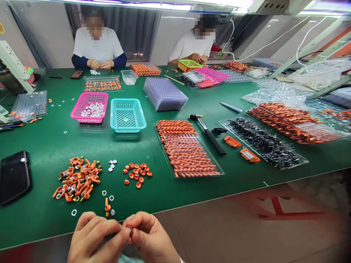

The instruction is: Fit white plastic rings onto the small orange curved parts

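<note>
A: Two hands are meeting at the near table edge. Your left hand [93, 237] and right hand [149, 237] are pinching one small orange part [129, 230] between their fingertips, just over the edge of the green table [192, 190].

B: Grip state?

A: Both are closing on that same part, fingers curled; nothing else is showing in either palm.

B: What is lying closest?

A: An orange piece [107, 206] and loose white rings [74, 212] are sitting just ahead of your knuckles. Beyond them, a heap of orange parts [78, 179] is lying to the left and a smaller scatter of orange caps [137, 173] to the right, with a bare strip of cloth between them.

B: Room to move?

A: A black phone [13, 175] is lying near the left border. A filled clear tray [189, 153] is sitting right of the caps, its near corner close to the table's front edge. A hammer [208, 135] is lying just beyond it. The pink basket [89, 107] and teal basket [127, 115] are standing well back.
</note>
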The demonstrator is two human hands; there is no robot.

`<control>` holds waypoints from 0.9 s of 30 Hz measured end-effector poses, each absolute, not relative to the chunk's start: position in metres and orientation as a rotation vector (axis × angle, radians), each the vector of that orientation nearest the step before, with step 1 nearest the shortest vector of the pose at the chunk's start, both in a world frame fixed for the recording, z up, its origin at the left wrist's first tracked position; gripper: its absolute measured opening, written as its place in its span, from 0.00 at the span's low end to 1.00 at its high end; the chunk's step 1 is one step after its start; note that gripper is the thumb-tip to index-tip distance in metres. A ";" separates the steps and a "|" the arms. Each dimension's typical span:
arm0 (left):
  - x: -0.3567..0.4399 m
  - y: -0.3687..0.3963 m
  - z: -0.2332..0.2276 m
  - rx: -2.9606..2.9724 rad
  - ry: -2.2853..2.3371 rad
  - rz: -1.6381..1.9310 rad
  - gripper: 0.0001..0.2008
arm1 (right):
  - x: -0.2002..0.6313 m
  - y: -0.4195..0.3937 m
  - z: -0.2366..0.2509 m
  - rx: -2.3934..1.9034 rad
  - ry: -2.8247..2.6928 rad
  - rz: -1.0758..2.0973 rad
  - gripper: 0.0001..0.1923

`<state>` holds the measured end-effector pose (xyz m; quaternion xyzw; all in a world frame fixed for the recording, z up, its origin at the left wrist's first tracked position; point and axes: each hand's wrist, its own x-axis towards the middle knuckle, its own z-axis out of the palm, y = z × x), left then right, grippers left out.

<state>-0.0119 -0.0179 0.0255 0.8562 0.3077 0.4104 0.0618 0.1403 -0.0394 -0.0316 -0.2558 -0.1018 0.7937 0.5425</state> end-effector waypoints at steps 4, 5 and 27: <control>-0.013 -0.016 0.025 2.599 0.937 1.201 0.09 | 0.141 -0.039 -0.031 -0.593 -0.275 1.846 0.10; -0.014 -0.015 0.024 2.604 0.924 1.201 0.09 | 0.141 -0.040 -0.032 -0.598 -0.276 1.840 0.10; -0.021 -0.023 0.015 2.630 1.042 1.287 0.10 | 0.150 -0.036 -0.033 -0.660 -0.555 1.824 0.09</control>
